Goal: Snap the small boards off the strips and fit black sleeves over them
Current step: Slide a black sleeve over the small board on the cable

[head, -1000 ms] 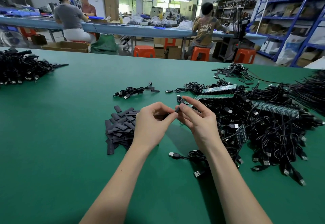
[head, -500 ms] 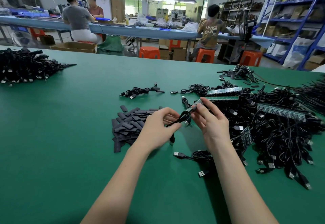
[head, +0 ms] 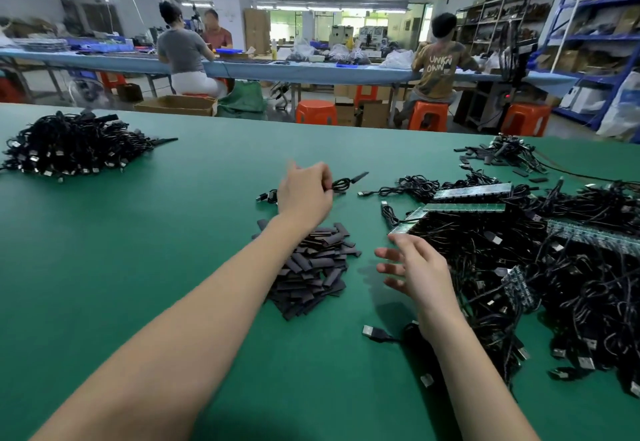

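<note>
Your left hand (head: 304, 191): stretched out over the green counter (head: 138, 250), fingers curled round a coiled black cable (head: 341, 184) whose sleeved end (head: 358, 176) points right, just above the counter

Your right hand (head: 420, 271): fingers spread and relaxed, holding nothing, hovering between the sleeve pile and the cable heap

Black sleeves (head: 311, 267): loose pile of flat pieces on the counter, partly under your left forearm

Board strips (head: 472, 191): long green strips lying on top of the tangled cable heap (head: 554, 284) at your right; a further strip (head: 595, 238) sits nearer the right edge

Finished-looking cables (head: 69, 149): separate black heap at far left, well apart from your hands

Small cable cluster (head: 509, 153): far right, near the counter's back edge

Background: people seated on orange stools (head: 316, 111) at a long blue bench (head: 311, 71)
</note>
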Available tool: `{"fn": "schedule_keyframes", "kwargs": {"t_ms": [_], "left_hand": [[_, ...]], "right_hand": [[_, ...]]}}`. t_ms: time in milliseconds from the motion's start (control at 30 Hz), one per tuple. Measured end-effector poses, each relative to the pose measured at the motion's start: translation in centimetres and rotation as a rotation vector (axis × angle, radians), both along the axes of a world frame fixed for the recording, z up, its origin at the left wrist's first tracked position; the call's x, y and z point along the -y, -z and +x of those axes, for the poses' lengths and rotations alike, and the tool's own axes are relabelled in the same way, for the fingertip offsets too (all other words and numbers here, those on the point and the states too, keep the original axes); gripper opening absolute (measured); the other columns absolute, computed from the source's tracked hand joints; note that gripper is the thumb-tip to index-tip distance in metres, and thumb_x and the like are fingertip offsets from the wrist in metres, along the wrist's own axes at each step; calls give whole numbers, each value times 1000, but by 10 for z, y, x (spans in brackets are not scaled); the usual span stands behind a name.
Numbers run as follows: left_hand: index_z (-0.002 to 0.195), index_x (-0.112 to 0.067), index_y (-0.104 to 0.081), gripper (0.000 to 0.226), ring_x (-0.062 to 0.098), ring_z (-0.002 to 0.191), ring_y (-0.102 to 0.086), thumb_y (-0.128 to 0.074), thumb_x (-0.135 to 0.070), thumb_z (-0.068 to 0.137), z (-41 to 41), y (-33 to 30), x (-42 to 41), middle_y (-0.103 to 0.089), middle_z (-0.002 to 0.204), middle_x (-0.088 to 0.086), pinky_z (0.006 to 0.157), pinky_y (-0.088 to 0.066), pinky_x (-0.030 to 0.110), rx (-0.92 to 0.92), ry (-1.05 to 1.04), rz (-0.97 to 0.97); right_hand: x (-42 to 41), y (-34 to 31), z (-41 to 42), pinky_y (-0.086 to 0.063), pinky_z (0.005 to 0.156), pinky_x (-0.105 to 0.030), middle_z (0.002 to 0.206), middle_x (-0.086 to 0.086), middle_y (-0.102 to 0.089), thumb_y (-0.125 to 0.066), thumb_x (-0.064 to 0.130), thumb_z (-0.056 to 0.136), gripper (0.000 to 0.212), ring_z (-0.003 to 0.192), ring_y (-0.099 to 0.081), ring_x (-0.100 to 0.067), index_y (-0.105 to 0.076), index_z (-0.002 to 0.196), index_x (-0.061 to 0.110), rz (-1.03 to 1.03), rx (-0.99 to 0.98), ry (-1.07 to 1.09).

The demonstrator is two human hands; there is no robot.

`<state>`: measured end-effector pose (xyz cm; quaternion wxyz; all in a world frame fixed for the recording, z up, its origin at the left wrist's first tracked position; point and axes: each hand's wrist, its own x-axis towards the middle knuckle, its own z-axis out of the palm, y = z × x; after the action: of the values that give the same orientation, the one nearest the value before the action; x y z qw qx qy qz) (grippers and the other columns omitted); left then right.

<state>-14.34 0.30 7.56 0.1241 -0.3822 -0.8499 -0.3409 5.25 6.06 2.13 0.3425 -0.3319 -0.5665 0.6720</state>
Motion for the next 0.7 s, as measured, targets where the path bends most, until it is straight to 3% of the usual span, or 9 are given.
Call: {"fn": "schedule_keyframes", "kwargs": {"t_ms": [100, 167, 267, 500, 700], "left_hand": [[96, -20, -64, 16, 28, 112, -49, -56, -8, 91, -32, 7, -15, -66, 97, 7, 79, -35, 33, -188, -38, -222], [110, -16, -68, 21, 29, 119, -47, -56, -10, 93, -46, 15, -22, -64, 114, 9, 90, -40, 37, -273, -71, -457], [124, -11, -63, 30, 31, 124, -50, -53, -18, 96, -54, 31, -26, -53, 130, 12, 97, -44, 42, -154, -71, -669], [142, -9, -46, 54, 34, 138, -38, -46, -45, 101, -48, 38, -30, -41, 146, 16, 105, -40, 49, 14, -39, -696], [130, -17, -58, 42, 31, 130, -49, -57, -41, 95, -8, 35, -26, -52, 137, 12, 105, -44, 42, 103, 63, -491]], "right_hand": [[5, 5, -3, -51, 56, -22, 86, 2, -78, -57, 29, 102, 15, 67, -69, -11, -68, 104, 20, 95, 81, -49], [9, 8, -4, -53, 62, -29, 84, 5, -78, -58, 31, 101, 13, 69, -69, -13, -68, 100, 22, 171, 145, -75], [12, 9, -3, -55, 74, -39, 84, 8, -78, -59, 33, 101, 14, 68, -71, -13, -68, 97, 24, 243, 200, -104], [12, 6, -1, -53, 73, -35, 84, 6, -78, -60, 33, 100, 16, 70, -71, -13, -69, 96, 21, 240, 214, -127], [12, 3, 0, -54, 71, -35, 85, 5, -78, -59, 32, 100, 16, 70, -71, -15, -69, 97, 20, 242, 226, -132]]}}
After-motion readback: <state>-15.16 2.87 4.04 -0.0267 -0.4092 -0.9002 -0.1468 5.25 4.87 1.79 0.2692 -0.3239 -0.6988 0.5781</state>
